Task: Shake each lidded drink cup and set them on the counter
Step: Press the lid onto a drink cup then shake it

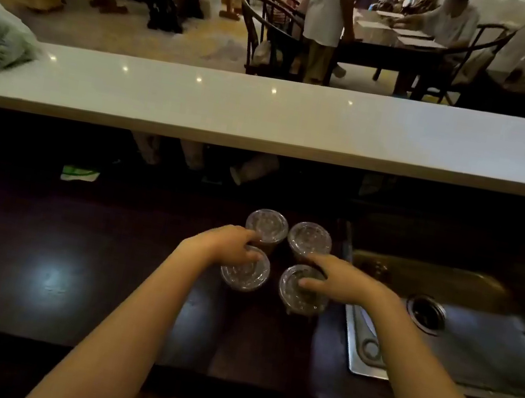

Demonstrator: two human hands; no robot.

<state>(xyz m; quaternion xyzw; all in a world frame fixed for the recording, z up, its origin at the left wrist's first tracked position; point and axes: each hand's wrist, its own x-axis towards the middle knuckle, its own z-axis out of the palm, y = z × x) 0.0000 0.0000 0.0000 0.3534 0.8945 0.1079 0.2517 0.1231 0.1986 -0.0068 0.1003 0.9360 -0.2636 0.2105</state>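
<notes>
Four lidded cups stand in a tight square on the dark counter (102, 276), just left of the sink (474, 338). The left hand (229, 245) wraps the near-left cup (241, 273) from its 10 o'clock side, fingers over the lid rim. The right hand (341, 279) lies over the near-right cup (299, 292) from 3 o'clock, thumb on its lid; how firmly either grips I cannot tell. The far-left cup (267, 224) and far-right cup (310, 238) stand at 12 o'clock, untouched.

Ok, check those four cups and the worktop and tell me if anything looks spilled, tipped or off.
Nothing stands out. All four lidded cups stand upright in a tight square on the dark worktop, lids on, no spill visible. The left hand and right hand rest on the two near cups. The dim light could hide small drips.
</notes>
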